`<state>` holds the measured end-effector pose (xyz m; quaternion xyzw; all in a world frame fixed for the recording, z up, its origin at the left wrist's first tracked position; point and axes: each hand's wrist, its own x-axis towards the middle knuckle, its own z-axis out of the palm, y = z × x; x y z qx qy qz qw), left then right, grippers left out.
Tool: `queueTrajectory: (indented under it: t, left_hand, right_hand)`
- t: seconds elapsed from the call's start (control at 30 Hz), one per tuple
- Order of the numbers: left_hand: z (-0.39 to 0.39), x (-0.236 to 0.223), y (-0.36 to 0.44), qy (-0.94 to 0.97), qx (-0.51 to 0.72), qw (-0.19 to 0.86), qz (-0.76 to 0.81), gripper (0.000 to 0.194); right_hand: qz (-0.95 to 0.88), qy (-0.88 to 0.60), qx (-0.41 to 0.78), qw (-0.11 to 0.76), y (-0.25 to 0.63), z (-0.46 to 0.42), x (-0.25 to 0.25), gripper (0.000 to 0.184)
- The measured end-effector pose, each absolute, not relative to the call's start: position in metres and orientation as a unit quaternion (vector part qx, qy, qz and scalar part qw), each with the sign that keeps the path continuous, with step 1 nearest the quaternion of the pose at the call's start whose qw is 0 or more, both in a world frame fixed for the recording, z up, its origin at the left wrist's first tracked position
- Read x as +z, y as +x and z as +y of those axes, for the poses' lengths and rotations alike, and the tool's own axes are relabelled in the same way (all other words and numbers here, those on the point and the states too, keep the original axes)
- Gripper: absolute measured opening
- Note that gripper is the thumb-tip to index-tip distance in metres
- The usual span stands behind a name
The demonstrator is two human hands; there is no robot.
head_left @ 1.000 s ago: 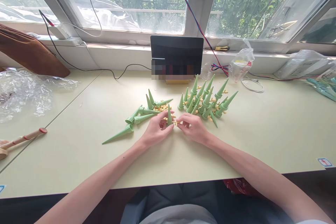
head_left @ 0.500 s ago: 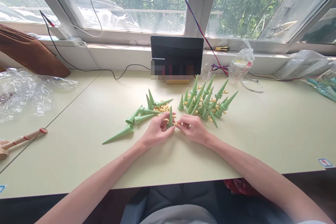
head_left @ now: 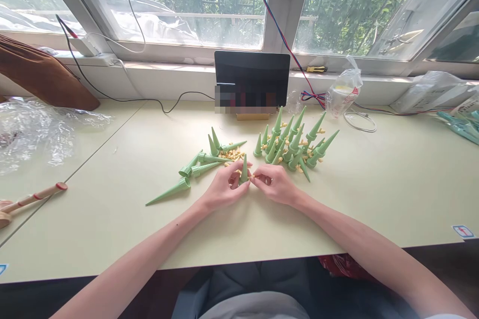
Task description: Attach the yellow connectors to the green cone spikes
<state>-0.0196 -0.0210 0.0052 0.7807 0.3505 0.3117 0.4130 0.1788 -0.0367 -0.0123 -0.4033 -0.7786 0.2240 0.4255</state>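
Note:
My left hand (head_left: 220, 188) is closed round the base of a green plastic watering spike (head_left: 244, 169), its point upward. Close on its right, my right hand (head_left: 276, 184) pinches a small yellow valve (head_left: 253, 176) between thumb and fingertips, beside the spike's base. Whether the valve touches the spike cannot be made out. Just beyond my left hand lies a heap of small yellow valves (head_left: 235, 153). Several loose green spikes (head_left: 171, 192) lie or stand to the left. Behind my right hand stands a cluster of green spikes (head_left: 295, 142), many with yellow valves at their bases.
A dark tablet (head_left: 252, 72) stands at the back by the window. Clear plastic wrap (head_left: 37, 129) and a wooden stick (head_left: 41, 194) are on the left. A bagged cup (head_left: 344, 90), a coiled white cable (head_left: 361, 122) and more plastic bags (head_left: 430, 90) lie at the right back.
The spike in my left hand has shifted very slightly right and down. The yellow valve in my right fingers has turned or moved a little; everything else stays put.

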Motion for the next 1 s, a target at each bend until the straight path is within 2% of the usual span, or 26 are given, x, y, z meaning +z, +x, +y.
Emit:
queueTrajectory:
  t: [0.37,0.67,1.0]
  left_hand:
    - [-0.018,0.004,-0.0163,0.723,0.358,0.469,0.359,0.037]
    - [-0.0192,0.0037,-0.0162,0.731,0.322,0.477,0.368,0.031]
    - [-0.0196,0.004,-0.0168,0.752,0.308,0.462,0.356,0.025]
  right_hand:
    - [-0.76,-0.411,0.24,0.442,0.1771,-0.0376,-0.0127,0.019]
    - [-0.73,-0.422,0.22,0.49,0.176,-0.0382,-0.0126,0.018]
    - [-0.744,-0.427,0.235,0.457,0.1773,-0.0377,-0.0118,0.033]
